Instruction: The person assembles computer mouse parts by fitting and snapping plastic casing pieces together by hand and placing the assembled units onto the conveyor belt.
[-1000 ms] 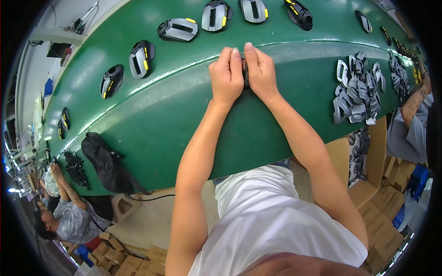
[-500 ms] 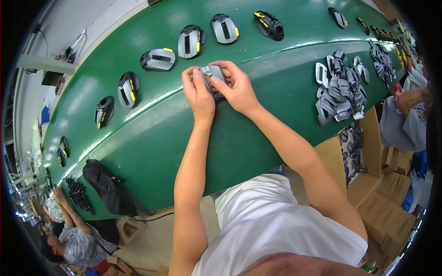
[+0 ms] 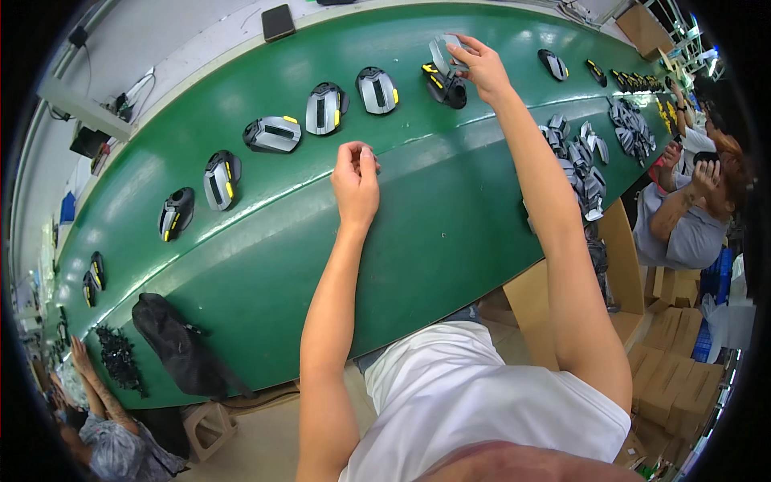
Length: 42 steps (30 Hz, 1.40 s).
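Grey shell (image 3: pixel 441 55) in right hand (image 3: pixel 480 68), over black mouse (image 3: pixel 446 85)

left hand (image 3: pixel 356 178): loosely curled, low | right hand (image 3: pixel 479 66): extended, fingers pinching

A long green bench (image 3: pixel 450 241) is curving across the view. Several grey and black computer mice with yellow accents (image 3: pixel 273 134) are lying in a row along its far strip, spaced apart. A heap of grey plastic shells (image 3: pixel 580 165) is lying toward the right, with a second heap (image 3: pixel 633 128) sitting farther along. A black bag (image 3: pixel 181 349) is hanging off the near edge at the left, beside a tangle of black parts (image 3: pixel 120 361). A dark phone (image 3: pixel 279 22) is lying beyond the bench. Cardboard boxes (image 3: pixel 666 329) are standing stacked at the lower right, near a seated person in grey (image 3: pixel 683 233).
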Available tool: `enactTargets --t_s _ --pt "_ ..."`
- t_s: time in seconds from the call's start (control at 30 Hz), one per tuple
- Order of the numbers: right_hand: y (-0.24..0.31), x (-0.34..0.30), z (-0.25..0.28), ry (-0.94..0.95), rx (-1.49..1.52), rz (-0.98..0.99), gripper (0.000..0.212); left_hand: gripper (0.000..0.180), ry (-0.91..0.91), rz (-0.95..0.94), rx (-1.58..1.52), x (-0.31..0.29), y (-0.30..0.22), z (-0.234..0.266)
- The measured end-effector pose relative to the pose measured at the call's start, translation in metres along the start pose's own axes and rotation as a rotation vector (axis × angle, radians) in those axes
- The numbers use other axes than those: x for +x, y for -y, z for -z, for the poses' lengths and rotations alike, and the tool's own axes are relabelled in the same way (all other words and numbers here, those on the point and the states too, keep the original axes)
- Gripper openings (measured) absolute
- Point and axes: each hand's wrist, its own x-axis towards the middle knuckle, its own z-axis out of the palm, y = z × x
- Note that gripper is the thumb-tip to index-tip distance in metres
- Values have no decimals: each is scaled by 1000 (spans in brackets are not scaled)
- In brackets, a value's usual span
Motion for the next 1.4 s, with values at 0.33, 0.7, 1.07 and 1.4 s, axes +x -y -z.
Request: enactTargets --t_s 0.33,0.7,1.07,1.4 --pt "-45 32 15 -36 -460 99 47 18 15 -52 159 -2 7 -7" --pt "-75 29 16 -66 -743 367 31 16 32 -62 188 -1 10 -19" --pt "-78 -10 -5 95 -1057 592 49 16 43 -67 187 2 14 -21" --pt "-71 -31 -35 -60 -834 907 35 21 48 -46 195 3 24 -21"
